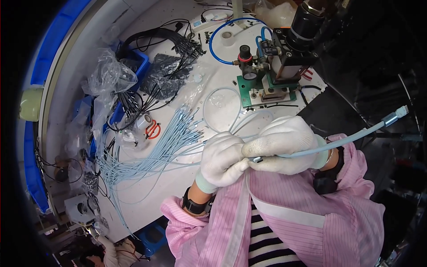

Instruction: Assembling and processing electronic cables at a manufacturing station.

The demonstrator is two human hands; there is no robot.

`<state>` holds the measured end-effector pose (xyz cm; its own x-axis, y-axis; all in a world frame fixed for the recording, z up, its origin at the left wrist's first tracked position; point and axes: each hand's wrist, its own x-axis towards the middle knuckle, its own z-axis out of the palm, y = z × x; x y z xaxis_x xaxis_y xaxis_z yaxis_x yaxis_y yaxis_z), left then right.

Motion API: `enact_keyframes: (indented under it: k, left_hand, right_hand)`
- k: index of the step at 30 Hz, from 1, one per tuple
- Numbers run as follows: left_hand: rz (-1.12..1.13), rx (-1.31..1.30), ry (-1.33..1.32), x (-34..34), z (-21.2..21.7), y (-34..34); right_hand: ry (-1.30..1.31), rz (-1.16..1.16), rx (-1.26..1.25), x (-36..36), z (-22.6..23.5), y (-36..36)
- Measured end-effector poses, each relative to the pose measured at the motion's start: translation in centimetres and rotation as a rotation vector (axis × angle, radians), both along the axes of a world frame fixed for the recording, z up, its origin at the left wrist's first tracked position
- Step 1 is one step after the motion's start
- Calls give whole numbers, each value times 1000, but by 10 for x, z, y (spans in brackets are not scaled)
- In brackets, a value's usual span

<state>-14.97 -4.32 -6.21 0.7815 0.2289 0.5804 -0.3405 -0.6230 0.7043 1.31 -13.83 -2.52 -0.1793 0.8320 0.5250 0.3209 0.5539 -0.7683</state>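
Observation:
Both my hands wear white knit gloves and meet at the front edge of the table. My right hand (284, 144) is closed around a light blue cable (351, 139), whose one end sticks out to the right with a metal connector (396, 116). Between the fingertips of both hands a small dark metal piece (257, 159) shows. My left hand (223, 159) pinches with thumb and fingers beside this piece; its grip is partly hidden. Left of my hands lies a large bundle of light blue cables (173, 140), their connector ends pointing away from me.
A small green-based pneumatic press (271, 89) stands beyond my hands, with a blue air hose (212, 44). Red-handled scissors (153, 129), tape rolls (227, 38), black cables (164, 40) and a blue bin (141, 66) with clear plastic bags lie across the table. Another person (118, 252) is at lower left.

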Motion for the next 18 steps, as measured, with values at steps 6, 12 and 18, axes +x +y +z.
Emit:
enact_keyframes:
  k: [6,12,18]
  left_hand:
    - [-16,-10,15,3,0,-2]
    - [-75,-133,10,2,-2,-7]
    - [-165,-320,56,1,-5,-12]
  right_hand:
    - [-3,-20,22,0,0,-2]
    - [25,-39,-19,-2,1,-4]
    - [38,-35,-115,-3,4,-6]
